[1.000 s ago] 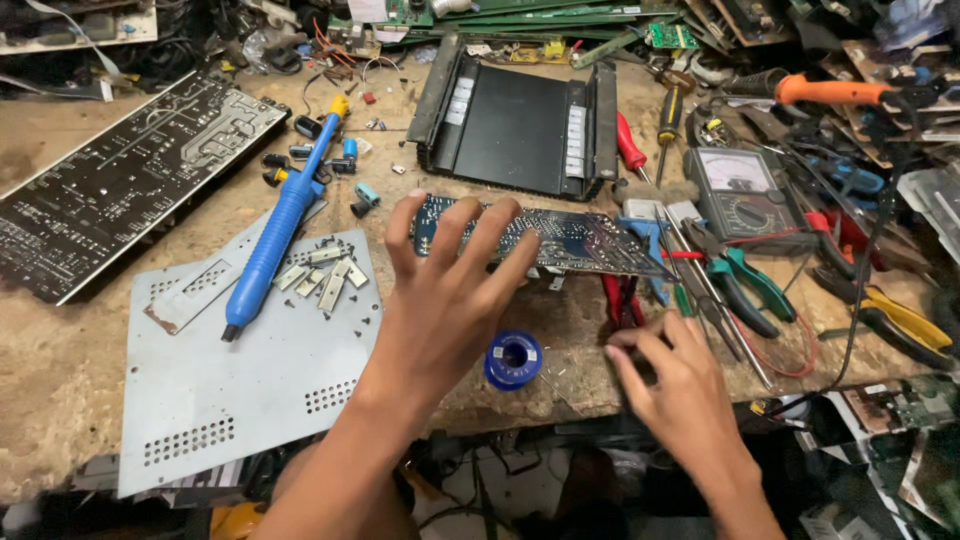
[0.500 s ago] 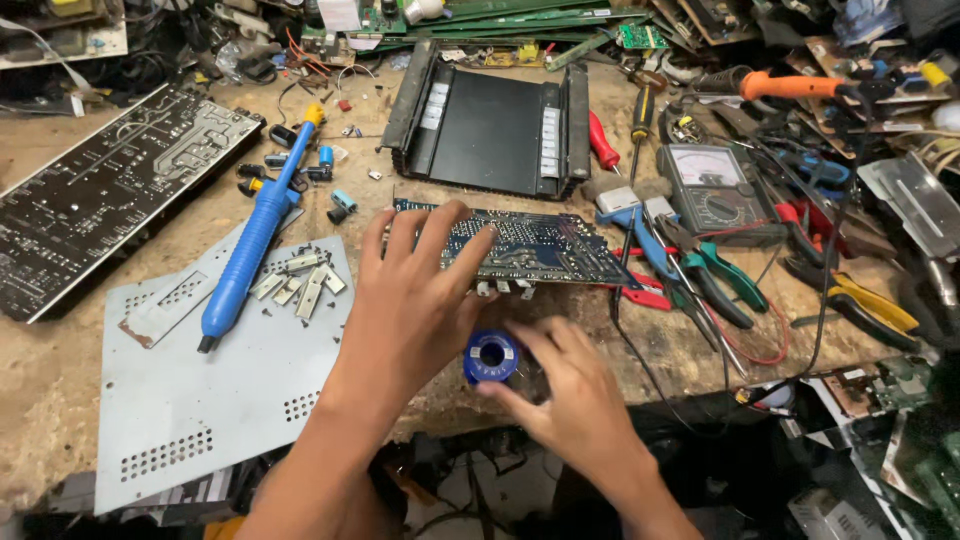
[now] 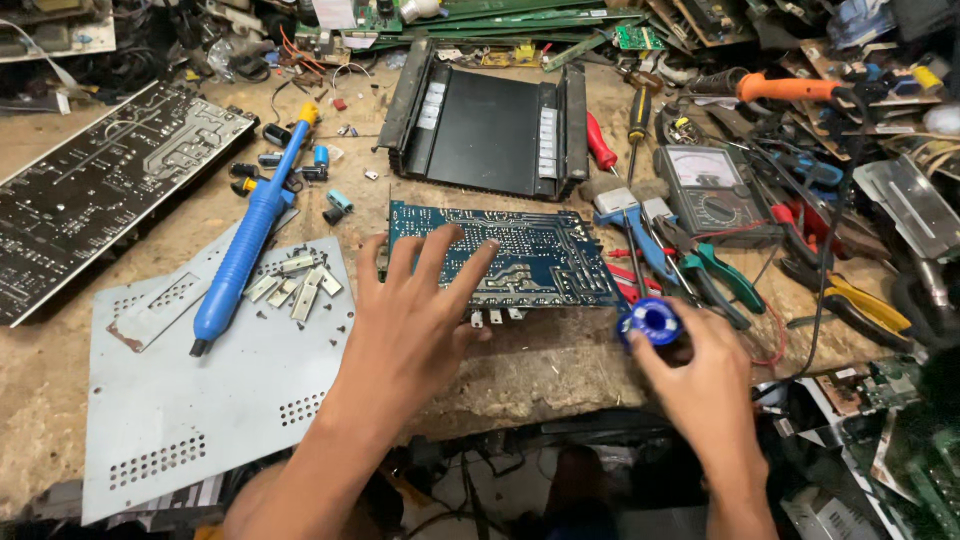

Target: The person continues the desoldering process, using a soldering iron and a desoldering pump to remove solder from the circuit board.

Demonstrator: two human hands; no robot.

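A blue circuit board (image 3: 540,255) lies solder side up in the middle of the wooden bench (image 3: 560,350). My left hand (image 3: 410,320) rests spread over its near left part, fingers apart, touching the board. My right hand (image 3: 700,375) holds a small blue spool of solder wire (image 3: 655,322) just past the board's right near corner.
A black metal chassis (image 3: 490,125) sits behind the board. A blue desoldering pump (image 3: 245,250) and several small metal clips (image 3: 290,285) lie on a grey perforated plate (image 3: 200,400) at left. A dark circuit board (image 3: 90,190) is far left. Multimeter (image 3: 705,195), pliers, screwdrivers and soldering iron (image 3: 785,88) crowd the right.
My right hand picked up the blue solder spool from the bench front and carried it right, beside the board's right corner. My left hand stayed on the board.
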